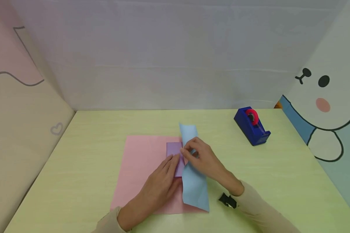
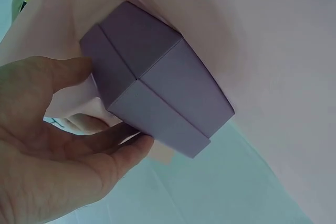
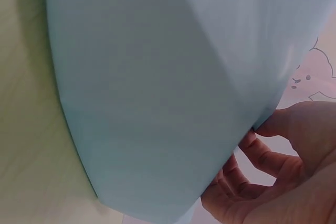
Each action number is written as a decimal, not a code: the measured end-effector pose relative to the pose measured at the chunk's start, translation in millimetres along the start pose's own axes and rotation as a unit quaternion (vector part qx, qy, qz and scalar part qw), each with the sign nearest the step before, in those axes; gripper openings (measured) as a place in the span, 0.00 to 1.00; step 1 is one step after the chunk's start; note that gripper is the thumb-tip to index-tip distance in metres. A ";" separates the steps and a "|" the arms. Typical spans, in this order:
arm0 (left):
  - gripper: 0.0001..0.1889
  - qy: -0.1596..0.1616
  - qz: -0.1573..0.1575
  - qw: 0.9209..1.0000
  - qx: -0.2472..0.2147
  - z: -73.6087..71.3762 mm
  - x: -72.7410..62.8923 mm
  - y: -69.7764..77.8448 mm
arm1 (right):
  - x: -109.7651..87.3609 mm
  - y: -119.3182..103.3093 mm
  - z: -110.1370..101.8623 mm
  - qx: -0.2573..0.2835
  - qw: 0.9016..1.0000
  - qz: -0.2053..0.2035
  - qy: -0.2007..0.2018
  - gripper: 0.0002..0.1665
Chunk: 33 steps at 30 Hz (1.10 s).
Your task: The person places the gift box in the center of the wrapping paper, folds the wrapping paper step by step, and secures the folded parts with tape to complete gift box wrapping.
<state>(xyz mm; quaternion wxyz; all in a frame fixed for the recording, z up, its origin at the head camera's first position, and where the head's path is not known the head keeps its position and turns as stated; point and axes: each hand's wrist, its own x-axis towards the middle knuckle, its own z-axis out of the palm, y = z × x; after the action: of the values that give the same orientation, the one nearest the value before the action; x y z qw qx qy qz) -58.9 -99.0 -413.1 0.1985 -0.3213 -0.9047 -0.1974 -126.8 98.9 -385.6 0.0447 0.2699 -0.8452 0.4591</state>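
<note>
From where I stand, the left hand grips the purple box on the paper's pink side, over the desk; the right hand, close beside, pinches the raised blue-backed flap. Best hold the box square and draw the flap snug, without wrinkles.
</note>
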 end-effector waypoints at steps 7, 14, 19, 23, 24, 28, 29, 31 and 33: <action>0.43 -0.017 -0.008 1.000 -0.015 -2.1 0.7 -1.0 | -0.5 0.3 1.1 -0.014 1.000 0.004 -0.009 0.06; 0.45 -0.013 -0.003 1.000 -0.021 -2.3 0.7 -3.1 | -1.6 0.4 2.0 -0.027 1.000 -0.001 -0.016 0.05; 0.44 -0.011 -0.004 0.999 -0.030 -2.7 0.7 -3.9 | -2.5 2.1 2.5 -0.050 0.998 -0.017 -0.019 0.06; 0.37 -0.005 0.000 0.999 -0.034 -3.4 0.4 -5.3 | -3.1 2.1 1.8 -0.060 0.997 -0.030 -0.022 0.05; 0.37 -0.002 0.006 0.999 -0.032 -4.0 0.2 -5.9 | -3.3 2.0 1.5 -0.059 0.998 -0.030 -0.024 0.05; 0.35 0.007 0.035 0.999 -0.024 -6.0 0.0 -8.4 | -3.5 1.5 0.1 -0.051 0.998 -0.019 -0.033 0.04; 0.34 0.008 0.041 0.999 -0.021 -6.3 0.0 -8.8 | -3.4 1.7 -0.2 -0.048 0.998 -0.016 -0.035 0.04; 0.31 0.004 0.044 0.999 -0.021 -7.1 0.2 -9.2 | -3.1 2.0 -1.2 -0.043 0.998 -0.012 -0.040 0.03; 0.29 -0.006 0.040 0.999 -0.020 -8.1 0.4 -8.9 | -2.7 2.9 -2.3 -0.038 0.998 -0.010 -0.044 0.02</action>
<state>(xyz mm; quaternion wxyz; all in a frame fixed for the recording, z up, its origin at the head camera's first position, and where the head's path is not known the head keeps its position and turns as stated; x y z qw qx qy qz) -63.2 -109.1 -408.2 0.1940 -0.3624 -0.8881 -0.2056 -126.3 103.1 -387.4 0.0218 0.2962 -0.8607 0.4134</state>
